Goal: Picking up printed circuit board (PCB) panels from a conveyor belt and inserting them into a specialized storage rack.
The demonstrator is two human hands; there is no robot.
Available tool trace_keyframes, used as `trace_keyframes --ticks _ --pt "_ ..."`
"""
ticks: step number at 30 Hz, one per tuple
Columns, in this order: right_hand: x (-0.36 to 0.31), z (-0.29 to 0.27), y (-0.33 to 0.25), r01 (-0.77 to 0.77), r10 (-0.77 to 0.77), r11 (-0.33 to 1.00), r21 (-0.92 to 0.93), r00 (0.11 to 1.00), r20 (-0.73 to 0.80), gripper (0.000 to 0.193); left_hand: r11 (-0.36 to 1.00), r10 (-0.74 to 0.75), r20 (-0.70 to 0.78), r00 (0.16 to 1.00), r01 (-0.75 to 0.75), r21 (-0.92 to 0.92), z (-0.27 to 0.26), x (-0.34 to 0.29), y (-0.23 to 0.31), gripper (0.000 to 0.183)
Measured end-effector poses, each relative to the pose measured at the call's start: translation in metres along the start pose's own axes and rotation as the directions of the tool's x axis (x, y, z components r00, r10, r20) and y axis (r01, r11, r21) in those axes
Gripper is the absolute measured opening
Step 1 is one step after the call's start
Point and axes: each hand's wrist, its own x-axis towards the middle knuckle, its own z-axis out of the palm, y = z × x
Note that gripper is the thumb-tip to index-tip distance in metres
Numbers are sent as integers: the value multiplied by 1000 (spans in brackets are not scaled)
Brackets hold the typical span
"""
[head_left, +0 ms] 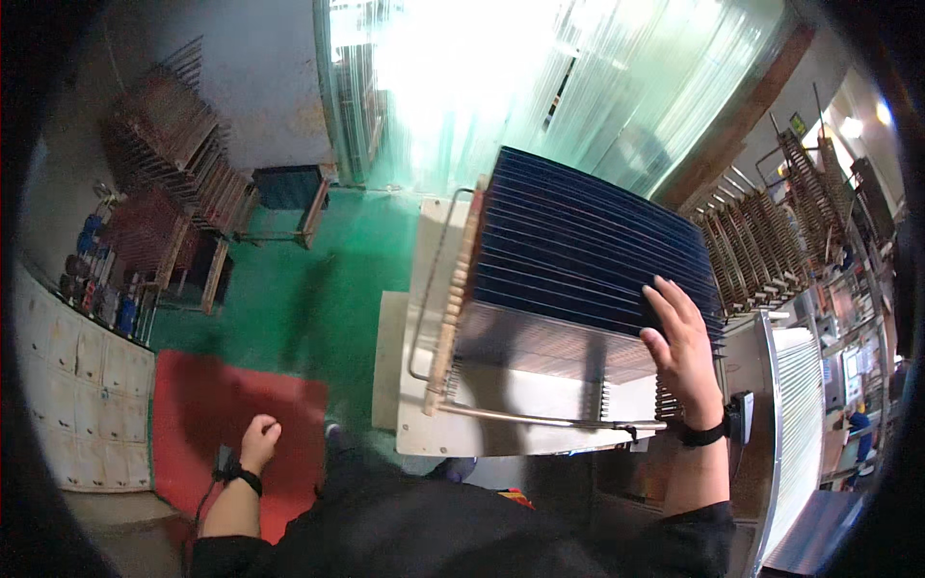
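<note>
A metal rack (451,299) with a wire handle and a row of pale rollers stands on a white tabletop (416,424). It holds several thin dark blue panels (588,226), stacked in closely spaced slots. The nearest face looks grey and glossy. My right hand (682,347) is open, fingers spread, at the right end of the panels; it seems to rest on their edges. Away to the left, my left hand (258,443) hangs over a red mat, fingers curled in, with nothing visible in it. Both wrists wear dark bands, and a cable runs from the left one.
More racks (752,241) stand behind on the right, beside a ribbed white panel (798,414). Stacked racks (183,183) fill the left wall above pale lockers (82,385). A red mat (183,424) covers part of the green floor (337,270). Clear strip curtains (453,106) hang ahead.
</note>
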Motion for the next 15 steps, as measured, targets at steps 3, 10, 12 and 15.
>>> trace_keyframes --ticks 3,10,12,15 --pt "26 0 -42 -57 69 990 130 993 -97 27 971 -194 162 968 167 169 -30 1 -38 31" --pt "153 42 -260 314 -296 881 354 949 -105 16 963 -241 339 910 181 197 -100 47 -95 39" --pt "201 70 -322 384 -416 830 406 909 -9 19 963 -248 322 914 196 187 -136 58 -107 39" --pt "273 135 -395 378 -480 792 480 871 108 23 947 -313 262 913 280 157 -180 67 -134 36"
